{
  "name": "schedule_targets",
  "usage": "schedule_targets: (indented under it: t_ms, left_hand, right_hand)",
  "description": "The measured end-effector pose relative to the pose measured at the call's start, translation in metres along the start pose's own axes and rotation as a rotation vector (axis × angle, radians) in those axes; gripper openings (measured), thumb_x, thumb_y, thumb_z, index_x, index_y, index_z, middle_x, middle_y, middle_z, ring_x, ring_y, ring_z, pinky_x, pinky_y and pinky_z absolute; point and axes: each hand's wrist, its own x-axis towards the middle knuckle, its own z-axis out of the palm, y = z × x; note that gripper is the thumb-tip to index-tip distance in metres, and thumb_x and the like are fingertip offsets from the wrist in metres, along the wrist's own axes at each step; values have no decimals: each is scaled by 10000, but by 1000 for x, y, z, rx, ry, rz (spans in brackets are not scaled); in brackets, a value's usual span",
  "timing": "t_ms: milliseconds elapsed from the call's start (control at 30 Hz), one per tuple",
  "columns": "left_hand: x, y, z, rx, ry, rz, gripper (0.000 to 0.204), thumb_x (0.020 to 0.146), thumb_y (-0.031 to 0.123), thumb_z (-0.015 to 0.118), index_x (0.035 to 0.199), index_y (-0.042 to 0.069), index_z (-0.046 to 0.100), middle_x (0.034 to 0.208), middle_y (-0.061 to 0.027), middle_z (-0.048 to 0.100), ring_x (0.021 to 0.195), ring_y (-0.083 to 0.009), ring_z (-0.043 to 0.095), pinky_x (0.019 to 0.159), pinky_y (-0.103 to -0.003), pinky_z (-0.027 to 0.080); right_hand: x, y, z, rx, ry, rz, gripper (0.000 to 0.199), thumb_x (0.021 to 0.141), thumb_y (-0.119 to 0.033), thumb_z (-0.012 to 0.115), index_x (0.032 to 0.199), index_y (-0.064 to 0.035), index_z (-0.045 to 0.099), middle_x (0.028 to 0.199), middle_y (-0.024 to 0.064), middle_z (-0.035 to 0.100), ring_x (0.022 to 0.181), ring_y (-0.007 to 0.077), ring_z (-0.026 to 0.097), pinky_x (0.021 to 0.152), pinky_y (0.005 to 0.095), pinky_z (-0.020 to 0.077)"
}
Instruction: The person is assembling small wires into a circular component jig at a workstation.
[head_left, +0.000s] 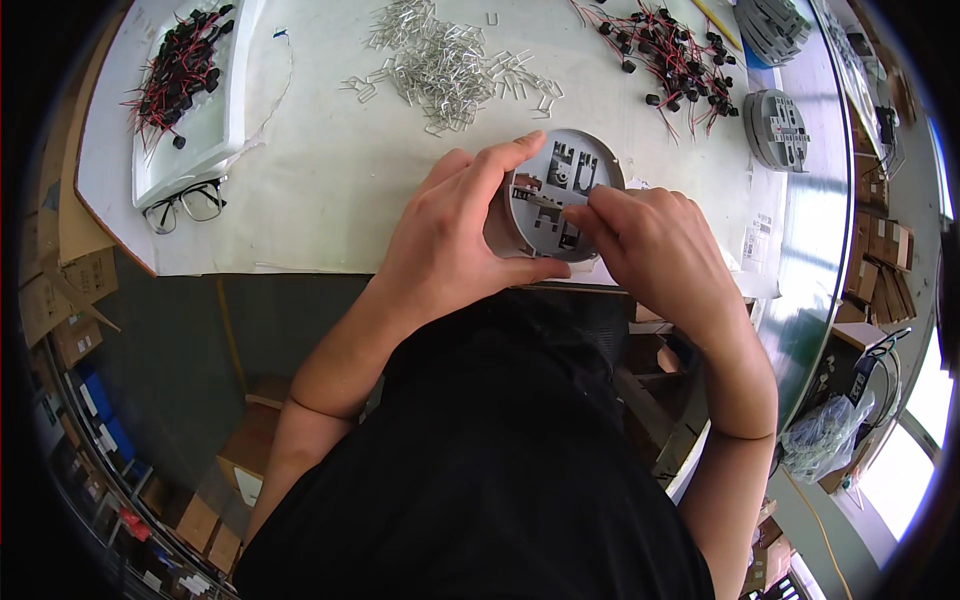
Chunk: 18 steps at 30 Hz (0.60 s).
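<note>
My left hand (440, 225) is wrapped around a round grey plastic housing (575, 218) at the table's near edge, thumb below and fingers at its upper left. The housing is tilted, and its face shows several slots and small raised parts. My right hand (660, 245) is closed over the right side of that face, thumb and forefinger pinched together. A thin greyish piece (543, 203) runs left from the pinched fingertips across the face; its kind is unclear. Beyond my hands lies a loose pile of U-shaped metal clips (445, 80).
Small black cylinders with red wires (675, 65) lie at the far right, and more (183, 75) fill a white tray (236, 80) at left. Eyeglasses (200, 202) rest by the tray. Grey round housings (778, 130) are stacked at the right, near another stack (770, 30).
</note>
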Motion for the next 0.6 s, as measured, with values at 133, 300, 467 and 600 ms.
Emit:
schedule_targets:
  t_ms: [133,300,467,600]
  left_hand:
    - [0,0,0,-8,3,16,1025,615,283,1035,1501,56,571,1228,-87,745,1029,-280,691,929,-413,577]
    - [0,1,0,-13,1,7,1024,615,271,1034,1500,50,570,1248,-98,740,1040,-285,694,936,-414,579]
    - [-1,0,0,-18,-10,-10,1013,622,259,1029,1500,49,569,1262,-100,739,1048,-298,696,945,-417,579]
    - [0,0,0,-9,3,21,995,630,243,1024,1495,52,571,1268,-102,739,1049,-306,697,948,-420,577]
  right_hand:
    - [1,2,3,39,26,-6,303,1024,-220,715,809,-32,615,672,186,626,651,437,622,595,513,474]
    - [2,1,3,31,8,-16,299,1025,-209,715,810,-28,612,667,189,619,651,441,617,597,514,475]
    - [6,2,2,23,-17,-42,299,1025,-197,716,804,-25,609,660,195,608,649,445,611,597,517,472]
    - [9,7,2,49,-33,-67,302,1028,-193,713,801,-25,609,657,200,598,647,446,606,595,519,467]
